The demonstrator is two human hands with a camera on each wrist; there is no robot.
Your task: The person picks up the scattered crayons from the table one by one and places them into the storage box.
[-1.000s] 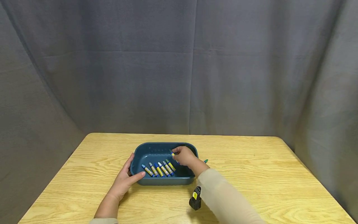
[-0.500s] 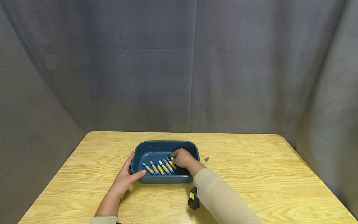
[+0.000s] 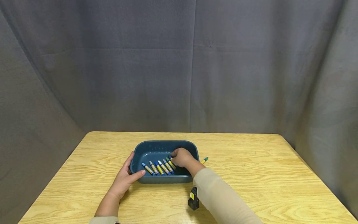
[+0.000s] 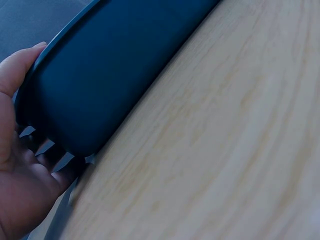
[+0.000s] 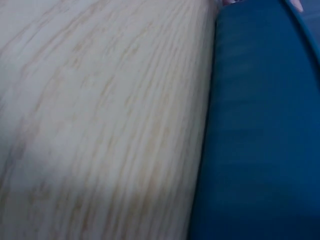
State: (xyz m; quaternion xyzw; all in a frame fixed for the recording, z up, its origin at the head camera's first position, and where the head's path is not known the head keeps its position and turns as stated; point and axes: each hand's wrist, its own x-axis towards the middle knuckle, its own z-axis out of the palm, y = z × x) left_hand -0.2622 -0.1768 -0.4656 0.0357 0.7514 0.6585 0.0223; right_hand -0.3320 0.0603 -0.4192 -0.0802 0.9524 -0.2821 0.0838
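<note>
A dark blue rectangular basin [image 3: 165, 179] rests on the table in the head view. My left hand [image 3: 123, 180] grips its left end, thumb over the rim; in the left wrist view that hand [image 4: 25, 185] has its fingers along the basin's outer end. Several crayons in yellow and blue wrappers, such as a blue-capped one [image 3: 160, 168], lie side by side on the basin floor. Inside the basin my right hand [image 3: 183, 158] pinches another crayon [image 3: 171, 157] at the right end of the row; the fingers hide most of it. The right wrist view shows only the basin's outer side [image 5: 260, 125] and tabletop.
A green-tipped crayon [image 3: 205, 160] lies on the table just right of the basin, partly hidden. The wooden table [image 3: 265, 174] extends on both sides. Grey curtain [image 3: 139, 68] hangs behind it. A black wrist camera [image 3: 193, 199] sticks out from the right sleeve.
My right hand has lowered the crayon to the right end of the row in the basin, then stayed almost still. The left hand keeps its hold on the basin.
</note>
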